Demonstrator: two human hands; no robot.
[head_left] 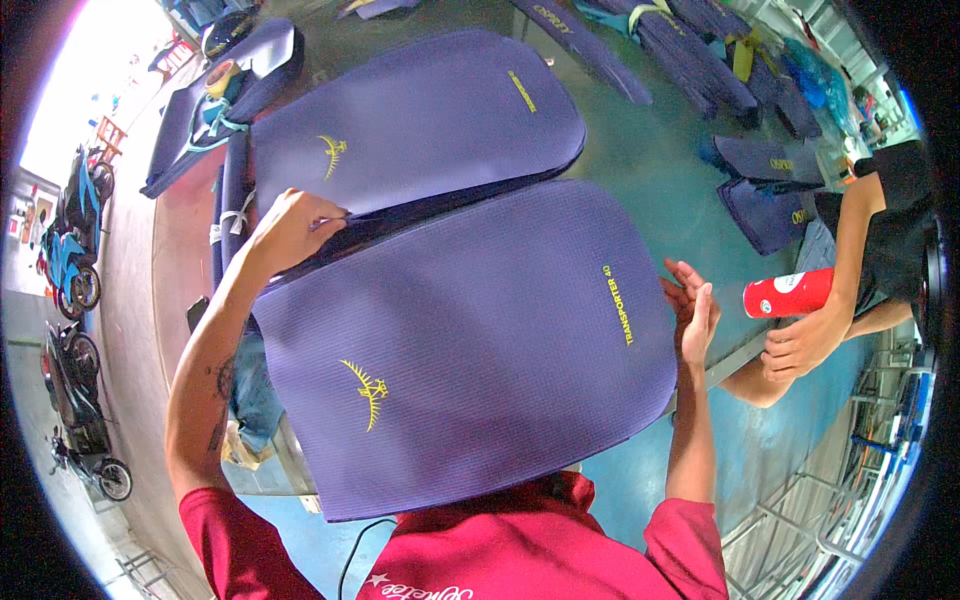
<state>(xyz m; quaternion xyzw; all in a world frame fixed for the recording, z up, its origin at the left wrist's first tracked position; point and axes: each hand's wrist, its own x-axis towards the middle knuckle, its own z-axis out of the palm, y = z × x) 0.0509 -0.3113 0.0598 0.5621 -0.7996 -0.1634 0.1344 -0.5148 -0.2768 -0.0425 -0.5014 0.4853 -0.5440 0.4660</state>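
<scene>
Head: left fingers (325, 209) pinch far panel (430, 115); right fingers (686, 275), spread, empty, near red cylinder (808, 292)

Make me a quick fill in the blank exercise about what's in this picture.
1. The emblem on the nearer panel is ____.
2. The left hand is by the gap between ____ large panels.
3. The can beside the other person's forearm is mainly ____.
4. Motorbikes stand toward the picture's ____ side.
Missing words: yellow; two; red; left.
</scene>
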